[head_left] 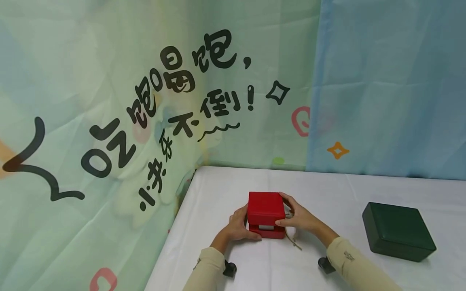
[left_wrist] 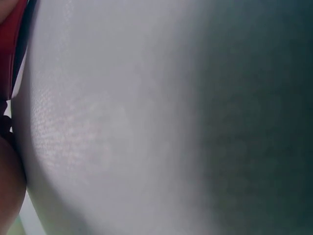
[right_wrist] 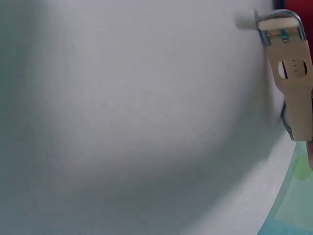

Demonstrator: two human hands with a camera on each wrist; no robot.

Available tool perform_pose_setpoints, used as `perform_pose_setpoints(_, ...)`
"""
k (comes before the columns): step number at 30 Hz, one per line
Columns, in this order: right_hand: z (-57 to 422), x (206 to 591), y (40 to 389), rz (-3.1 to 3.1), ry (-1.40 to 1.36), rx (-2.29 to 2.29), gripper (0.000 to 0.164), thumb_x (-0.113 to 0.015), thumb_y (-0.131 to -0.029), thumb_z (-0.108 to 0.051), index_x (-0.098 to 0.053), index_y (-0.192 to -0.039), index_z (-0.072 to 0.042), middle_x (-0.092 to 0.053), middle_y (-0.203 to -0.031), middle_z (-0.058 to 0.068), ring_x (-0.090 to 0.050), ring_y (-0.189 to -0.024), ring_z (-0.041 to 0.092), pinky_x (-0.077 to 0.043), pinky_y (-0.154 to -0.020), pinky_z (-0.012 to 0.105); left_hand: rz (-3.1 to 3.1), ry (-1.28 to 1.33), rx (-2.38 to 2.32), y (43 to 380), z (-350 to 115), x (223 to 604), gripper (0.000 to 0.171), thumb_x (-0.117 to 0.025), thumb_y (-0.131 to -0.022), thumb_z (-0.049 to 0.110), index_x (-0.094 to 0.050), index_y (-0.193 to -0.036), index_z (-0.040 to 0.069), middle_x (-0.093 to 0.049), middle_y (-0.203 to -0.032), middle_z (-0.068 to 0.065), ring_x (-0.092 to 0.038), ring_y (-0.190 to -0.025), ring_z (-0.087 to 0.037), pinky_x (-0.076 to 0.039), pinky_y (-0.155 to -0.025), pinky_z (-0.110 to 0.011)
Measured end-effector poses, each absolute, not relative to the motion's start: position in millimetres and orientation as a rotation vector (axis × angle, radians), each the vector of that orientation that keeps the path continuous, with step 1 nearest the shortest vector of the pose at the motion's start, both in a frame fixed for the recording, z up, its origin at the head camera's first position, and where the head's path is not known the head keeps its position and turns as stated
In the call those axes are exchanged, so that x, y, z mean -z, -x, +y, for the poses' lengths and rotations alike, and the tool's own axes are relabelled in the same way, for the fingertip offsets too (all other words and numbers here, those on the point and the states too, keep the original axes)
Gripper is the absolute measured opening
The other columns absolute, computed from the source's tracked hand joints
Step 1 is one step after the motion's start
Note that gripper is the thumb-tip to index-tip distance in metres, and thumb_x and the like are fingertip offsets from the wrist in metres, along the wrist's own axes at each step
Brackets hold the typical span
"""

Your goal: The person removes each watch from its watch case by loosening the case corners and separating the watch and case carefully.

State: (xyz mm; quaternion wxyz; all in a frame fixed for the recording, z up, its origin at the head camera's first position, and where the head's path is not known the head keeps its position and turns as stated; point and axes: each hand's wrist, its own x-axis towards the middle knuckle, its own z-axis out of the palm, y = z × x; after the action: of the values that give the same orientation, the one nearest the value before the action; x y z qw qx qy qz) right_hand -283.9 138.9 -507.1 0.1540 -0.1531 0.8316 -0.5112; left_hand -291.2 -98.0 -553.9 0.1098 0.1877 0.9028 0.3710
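Observation:
A red watch box (head_left: 266, 208) stands on the white table, its lid raised a little above the base, with a pale inside showing in the front gap. My left hand (head_left: 238, 226) grips the base from the left, thumb along the front lower edge. On the other side my right hand (head_left: 300, 216) holds the lid between thumb in front and fingers behind. A wristwatch with a beige strap (right_wrist: 293, 88) and metal buckle lies against the box's right side under the right hand. Its strap end trails on the cloth in the head view; its dial is hidden.
A dark green closed box (head_left: 400, 230) sits on the table to the right. The white cloth (head_left: 309, 186) runs back to a printed curtain (head_left: 236, 145) with black lettering, which also rises along the left table edge. Black wrist camera mounts (head_left: 325, 265) hang under both sleeves.

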Motion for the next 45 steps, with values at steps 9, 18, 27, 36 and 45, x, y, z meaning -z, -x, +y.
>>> perform_pose_setpoints(9, 146.6, 518.1, 273.0, 2.463, 0.503, 1.473, 0.101, -0.077, -0.071, -0.029, -0.012, -0.145, -0.008, -0.019, -0.147, 0.024, -0.018, -0.133, 0.046, -0.028, -0.101, 0.06, 2.658, -0.53, -1.081, 287.2, -89.2, 550.8, 0.103, -0.079, -0.063, 0.035, -0.018, -0.145, 0.021, -0.038, -0.141, -0.002, -0.029, -0.131, -0.023, -0.026, -0.104, -0.044)
perform_pose_setpoints(18, 150.1, 523.9, 263.8, 2.528, 0.525, 1.486, 0.102, -0.079, -0.068, -0.03, -0.014, -0.144, -0.009, -0.027, -0.143, 0.022, -0.027, -0.129, 0.044, -0.046, -0.09, 0.051, 2.687, -0.526, -1.053, 283.6, -81.2, 548.1, 0.105, -0.081, -0.062, 0.034, -0.018, -0.145, 0.021, -0.038, -0.14, -0.001, -0.029, -0.13, -0.022, -0.026, -0.104, -0.044)
perform_pose_setpoints(27, 156.2, 523.5, 255.5, 2.521, 0.488, 1.488, 0.103, -0.079, -0.067, -0.03, -0.014, -0.144, -0.011, -0.027, -0.142, 0.022, -0.029, -0.127, 0.043, -0.046, -0.09, 0.05, 2.69, -0.536, -1.056, 281.0, -73.9, 552.0, 0.103, -0.081, -0.061, 0.034, -0.02, -0.144, 0.022, -0.04, -0.139, -0.001, -0.03, -0.13, -0.023, -0.027, -0.104, -0.045)
perform_pose_setpoints(36, 161.1, 516.4, 246.4, 2.692, 0.419, 1.342, 0.105, -0.078, -0.065, -0.041, -0.017, -0.144, -0.008, -0.019, -0.144, 0.025, -0.025, -0.128, 0.046, -0.037, -0.093, 0.062, 2.558, -0.456, -1.128, 273.6, -86.2, 553.2, 0.1, -0.081, -0.063, 0.03, -0.025, -0.144, 0.018, -0.036, -0.141, -0.005, -0.03, -0.13, -0.026, -0.031, -0.104, -0.05)
perform_pose_setpoints(45, 175.9, 496.8, 233.2, 2.779, 0.406, 1.439, 0.081, -0.072, -0.076, -0.03, -0.028, -0.14, -0.004, -0.031, -0.138, 0.025, -0.032, -0.126, 0.043, -0.036, -0.097, 0.057, 2.504, -0.395, -1.61, 270.6, -121.8, 532.6, 0.057, -0.071, -0.074, 0.003, -0.049, -0.127, -0.001, -0.057, -0.115, -0.021, -0.055, -0.102, -0.028, -0.048, -0.085, -0.03)
